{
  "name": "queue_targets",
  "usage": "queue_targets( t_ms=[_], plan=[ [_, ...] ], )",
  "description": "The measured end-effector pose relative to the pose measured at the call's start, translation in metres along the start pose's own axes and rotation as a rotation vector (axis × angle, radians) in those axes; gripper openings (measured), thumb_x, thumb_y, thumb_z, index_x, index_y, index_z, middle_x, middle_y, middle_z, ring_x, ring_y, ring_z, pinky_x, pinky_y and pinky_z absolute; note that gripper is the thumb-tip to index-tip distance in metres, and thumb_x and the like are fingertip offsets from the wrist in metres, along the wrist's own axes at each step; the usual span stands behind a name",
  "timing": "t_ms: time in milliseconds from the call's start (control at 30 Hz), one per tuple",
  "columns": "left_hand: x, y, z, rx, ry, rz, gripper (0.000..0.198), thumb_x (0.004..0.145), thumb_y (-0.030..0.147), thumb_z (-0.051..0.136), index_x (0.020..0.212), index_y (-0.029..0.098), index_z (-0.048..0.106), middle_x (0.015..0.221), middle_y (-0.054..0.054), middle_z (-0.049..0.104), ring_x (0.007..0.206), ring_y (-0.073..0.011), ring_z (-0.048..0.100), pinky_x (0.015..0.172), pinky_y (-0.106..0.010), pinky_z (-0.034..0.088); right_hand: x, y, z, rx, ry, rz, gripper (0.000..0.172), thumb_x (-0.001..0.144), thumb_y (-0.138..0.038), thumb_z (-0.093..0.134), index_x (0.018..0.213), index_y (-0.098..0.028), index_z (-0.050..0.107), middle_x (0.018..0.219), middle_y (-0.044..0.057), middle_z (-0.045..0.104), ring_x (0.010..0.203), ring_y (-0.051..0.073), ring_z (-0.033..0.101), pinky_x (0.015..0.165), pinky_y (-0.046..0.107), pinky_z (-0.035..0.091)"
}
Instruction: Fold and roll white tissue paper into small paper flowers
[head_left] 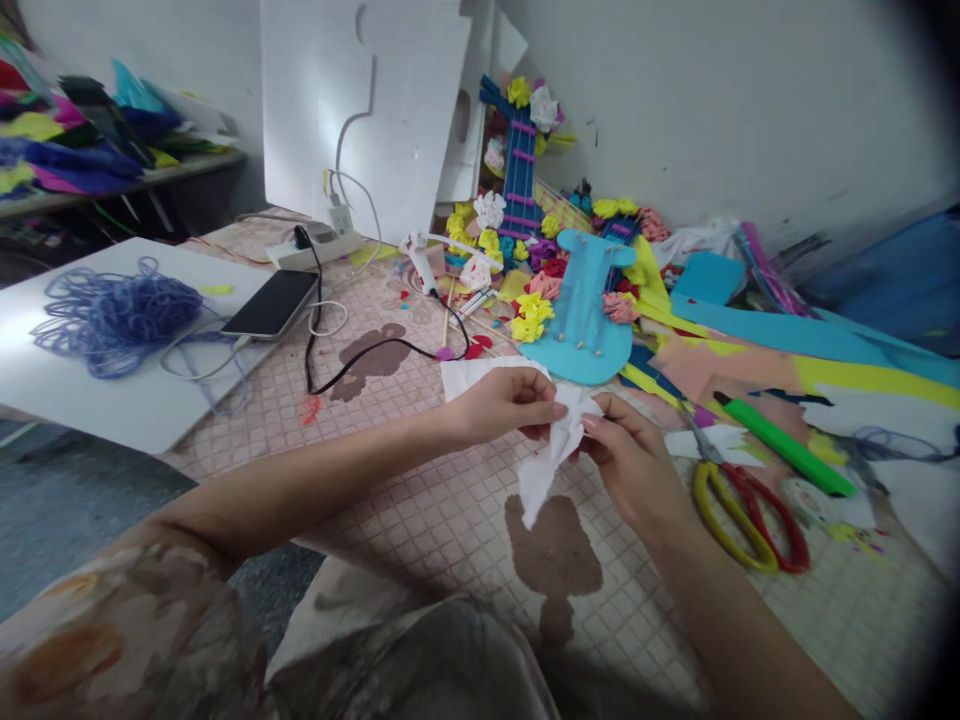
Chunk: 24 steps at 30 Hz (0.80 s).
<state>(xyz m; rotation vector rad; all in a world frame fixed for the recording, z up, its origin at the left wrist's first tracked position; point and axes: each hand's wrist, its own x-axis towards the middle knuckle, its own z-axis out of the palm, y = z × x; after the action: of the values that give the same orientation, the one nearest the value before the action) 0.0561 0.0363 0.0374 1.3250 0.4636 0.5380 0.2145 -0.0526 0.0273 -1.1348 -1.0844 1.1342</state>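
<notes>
A crumpled strip of white crepe paper (551, 460) hangs between my two hands over the table. My left hand (510, 405) pinches it with thumb and forefinger, and its other fingers are curled. From the other side my right hand (630, 455) grips the bunched upper part between thumb and fingers. Another piece of white paper (469, 375) lies flat behind my left hand. Just beyond my hands is a light blue guitar-shaped cutout (589, 330), with a yellow paper flower (532, 318) at its left edge.
Scissors (742, 510) with yellow and red handles and a green marker (787, 445) lie at right. A glue gun (421, 262) with a black cord stands behind. At left, a phone (270, 305) and blue yarn (124, 310) rest on a white board. A decorated dark blue guitar (519, 170) leans behind.
</notes>
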Motion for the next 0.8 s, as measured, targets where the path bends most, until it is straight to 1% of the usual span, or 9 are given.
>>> queue_targets(
  t_ms=[133,267,333,400,467,500,633,733,800],
  plan=[
    [0.0,0.001,0.0,-0.056,0.026,0.021,0.017,0.077,0.019,0.068,0.08,0.01,0.055,0.07,0.0,0.061,0.061,-0.0055,0.058,0.06,-0.02,0.048,0.002,0.001,0.001,0.104,-0.008,0.049,0.009,0.083,-0.025,0.061,0.076,-0.02,0.061,0.069,-0.001,0.056,0.062,0.011,0.051,0.054,0.022,0.042],
    [0.0,0.0,-0.002,-0.131,-0.04,-0.004,0.027,0.068,0.017,0.074,0.087,0.01,0.057,0.08,-0.003,0.063,0.07,-0.0083,0.061,0.067,-0.024,0.05,0.003,0.001,0.004,0.177,-0.024,0.088,0.008,0.083,-0.029,0.062,0.083,-0.02,0.061,0.072,-0.001,0.056,0.061,0.011,0.051,0.05,0.021,0.042],
    [0.0,-0.002,-0.002,-0.127,-0.028,0.014,0.027,0.067,0.016,0.074,0.086,0.01,0.057,0.08,-0.003,0.063,0.07,-0.0082,0.06,0.067,-0.023,0.049,0.001,0.002,0.008,0.14,-0.03,0.084,0.015,0.083,-0.035,0.063,0.091,-0.022,0.061,0.078,0.0,0.057,0.063,0.012,0.053,0.051,0.023,0.045],
    [0.0,-0.003,-0.001,-0.095,0.001,0.054,0.025,0.068,0.014,0.072,0.086,0.01,0.056,0.077,-0.002,0.062,0.068,-0.0072,0.059,0.065,-0.022,0.047,-0.001,0.003,0.011,0.053,-0.039,0.067,0.025,0.081,-0.038,0.067,0.1,-0.024,0.059,0.087,0.001,0.06,0.071,0.015,0.056,0.053,0.024,0.048],
    [0.001,-0.003,0.0,-0.06,0.019,0.093,0.024,0.068,0.012,0.07,0.087,0.01,0.055,0.074,0.0,0.06,0.066,-0.0063,0.057,0.063,-0.021,0.045,-0.003,0.005,0.012,-0.046,-0.046,0.066,0.034,0.078,-0.037,0.071,0.105,-0.024,0.057,0.092,0.002,0.061,0.077,0.016,0.057,0.056,0.025,0.049],
    [0.001,-0.003,0.0,-0.045,0.029,0.11,0.024,0.069,0.011,0.07,0.088,0.011,0.055,0.073,0.001,0.059,0.065,-0.006,0.056,0.062,-0.02,0.045,-0.003,0.007,0.012,-0.086,-0.043,0.072,0.035,0.077,-0.036,0.072,0.106,-0.023,0.057,0.092,0.002,0.062,0.077,0.016,0.057,0.057,0.026,0.05],
    [0.002,-0.001,-0.003,0.003,0.07,0.158,0.023,0.07,0.01,0.068,0.089,0.011,0.055,0.069,0.003,0.055,0.063,-0.005,0.053,0.059,-0.019,0.042,0.0,0.012,0.005,-0.143,0.001,0.065,0.025,0.082,-0.037,0.067,0.1,-0.02,0.061,0.084,0.002,0.063,0.065,0.013,0.055,0.058,0.027,0.05],
    [0.003,-0.001,-0.005,-0.002,0.073,0.162,0.023,0.072,0.01,0.067,0.091,0.011,0.054,0.072,0.002,0.055,0.065,-0.0054,0.054,0.062,-0.02,0.044,0.002,0.013,0.003,-0.099,0.029,0.025,0.02,0.082,-0.035,0.067,0.095,-0.021,0.062,0.085,0.0,0.063,0.066,0.012,0.055,0.057,0.025,0.049],
    [0.003,-0.001,-0.005,0.036,0.091,0.175,0.024,0.072,0.013,0.067,0.092,0.011,0.054,0.074,0.001,0.056,0.067,-0.006,0.055,0.063,-0.021,0.045,0.002,0.011,0.004,-0.085,0.042,0.016,0.019,0.082,-0.033,0.068,0.096,-0.022,0.062,0.085,0.0,0.062,0.065,0.011,0.055,0.056,0.024,0.048]
  ],
)
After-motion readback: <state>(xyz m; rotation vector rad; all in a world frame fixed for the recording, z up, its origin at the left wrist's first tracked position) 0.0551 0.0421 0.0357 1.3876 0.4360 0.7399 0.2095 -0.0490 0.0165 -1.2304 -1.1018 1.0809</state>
